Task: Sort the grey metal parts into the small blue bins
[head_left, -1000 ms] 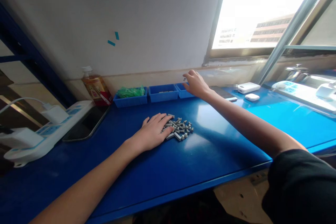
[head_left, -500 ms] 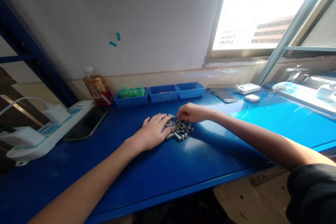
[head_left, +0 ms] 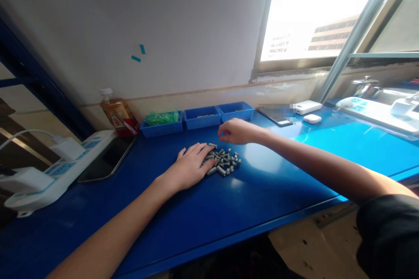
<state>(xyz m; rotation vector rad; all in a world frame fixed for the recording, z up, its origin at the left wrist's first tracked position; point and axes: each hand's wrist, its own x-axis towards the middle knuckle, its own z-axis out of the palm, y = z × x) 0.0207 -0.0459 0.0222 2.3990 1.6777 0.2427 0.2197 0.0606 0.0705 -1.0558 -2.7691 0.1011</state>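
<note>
Many metal bolts between front and back edges of table. Left hand: spread against them. Right hand: curled, nearer back edge; cannot tell if pinching anything. Better to lift singly.

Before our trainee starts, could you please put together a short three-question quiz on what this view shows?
1. Count: how many blue bins stand in the row by the wall?
2. True or false: the left hand touches the pile of metal pieces, while the right hand has its fingers curled.
3. Fill in the colour: the leftmost bin holds crumpled material that is ____.

Key:
1. Three.
2. True; whether the curled fingers hold anything cannot be made out.
3. Green.
</note>
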